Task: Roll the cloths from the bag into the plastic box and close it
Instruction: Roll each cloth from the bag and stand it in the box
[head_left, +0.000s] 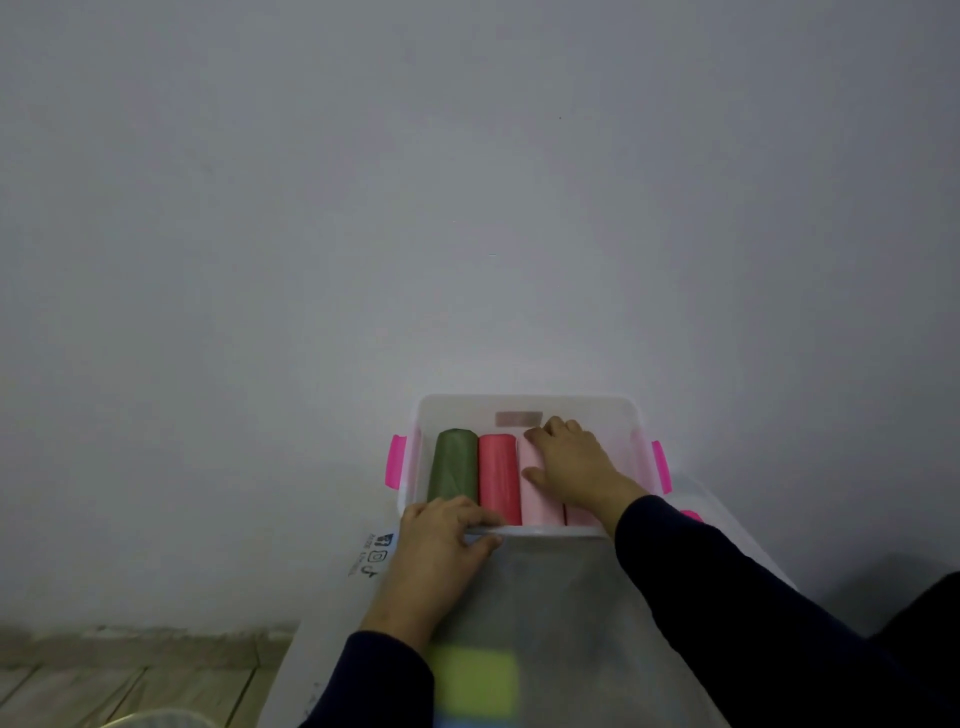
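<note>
A clear plastic box (527, 405) with pink latches (397, 462) stands against the grey wall. Inside lie three rolled cloths side by side: a green roll (453, 462), a red roll (498, 475) and a pale pink roll (540, 506). My right hand (569, 465) lies inside the box with its fingers spread over the pale pink roll. My left hand (441, 545) grips the box's near rim at its left corner, fingers curled over the edge.
A translucent lid or bag surface (550, 623) with a yellow-green patch (475, 680) lies between me and the box. A printed label (375, 555) shows at the left. Wooden floor (130, 680) appears at the bottom left. A second pink latch (660, 465) sits on the box's right side.
</note>
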